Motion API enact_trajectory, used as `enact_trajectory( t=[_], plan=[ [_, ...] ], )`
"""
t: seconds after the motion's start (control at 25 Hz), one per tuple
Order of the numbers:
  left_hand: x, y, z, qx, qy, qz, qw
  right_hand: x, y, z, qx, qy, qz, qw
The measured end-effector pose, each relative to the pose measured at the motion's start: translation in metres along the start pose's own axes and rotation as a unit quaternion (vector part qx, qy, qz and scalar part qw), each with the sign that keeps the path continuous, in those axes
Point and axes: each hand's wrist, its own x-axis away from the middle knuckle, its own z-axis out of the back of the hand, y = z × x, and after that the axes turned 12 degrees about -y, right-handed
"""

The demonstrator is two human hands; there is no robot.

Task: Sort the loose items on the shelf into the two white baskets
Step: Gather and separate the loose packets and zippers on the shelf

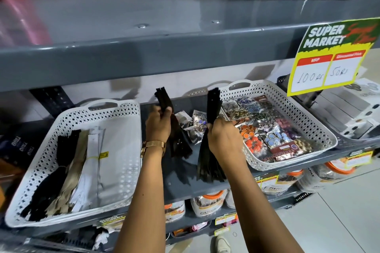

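Observation:
Two white baskets stand on the grey shelf [181, 183]. The left basket [123, 170] holds black, beige and white zipper bundles [67, 168]. The right basket [304, 113] is filled with packets of coloured buttons [267, 129]. Between them, my left hand [158, 125] is shut on a bundle of black zippers [164, 99] held upright over the shelf. My right hand [224, 137] is shut on a second black zipper bundle [211, 154], beside the right basket's near-left rim. A few loose button packets [197, 123] lie on the shelf behind my hands.
An upper grey shelf [144, 53] overhangs closely. A yellow price sign [329, 57] hangs at the right, over a grey tray of boxes [353, 113]. Jars with orange lids [207, 201] sit on the shelf below. A shoe [223, 243] shows on the tiled floor.

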Motion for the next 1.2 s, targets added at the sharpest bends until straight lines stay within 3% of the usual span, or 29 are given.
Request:
enact_trajectory(
  t=[0.08,0.2,0.32,0.44,0.52,0.56,0.64,0.68,0.76,0.92,1.08,1.2],
  plan=[
    [0.007,0.002,-0.001,0.159,-0.075,0.006,0.984,-0.009,-0.005,-0.001,-0.061,0.005,0.071,0.996],
    [0.019,0.009,0.006,0.348,-0.23,0.01,0.909,-0.033,-0.004,-0.002,-0.256,-0.05,0.11,0.959],
    [0.026,0.015,0.017,0.358,-0.297,-0.023,0.885,-0.038,0.001,-0.005,-0.337,-0.051,0.136,0.93],
    [0.031,0.01,0.015,0.301,-0.301,-0.04,0.904,-0.032,-0.003,-0.009,-0.396,-0.055,0.175,0.9],
    [0.03,0.003,0.009,0.267,-0.275,-0.037,0.923,-0.023,-0.004,-0.013,-0.42,-0.066,0.155,0.891],
    [0.03,0.001,0.007,0.256,-0.235,-0.028,0.937,-0.015,0.001,-0.016,-0.381,-0.064,0.136,0.912],
    [0.024,-0.006,0.007,0.228,-0.134,-0.014,0.964,0.012,0.022,-0.026,-0.177,-0.057,0.076,0.98],
    [0.021,-0.009,0.009,0.214,-0.101,-0.016,0.971,0.029,0.034,-0.033,-0.067,-0.075,0.034,0.994],
    [0.017,-0.013,0.014,0.193,-0.08,-0.019,0.978,0.057,0.051,-0.046,0.06,-0.154,-0.032,0.986],
    [0.012,-0.017,0.018,0.125,-0.088,-0.018,0.988,0.05,0.056,-0.06,0.053,-0.181,-0.009,0.982],
    [0.01,-0.019,0.014,-0.003,-0.043,0.0,0.999,0.011,0.049,-0.064,0.024,-0.199,-0.008,0.98],
    [0.014,-0.024,0.012,-0.039,-0.018,0.02,0.999,0.003,0.048,-0.061,0.051,-0.137,0.028,0.989]
  ],
)
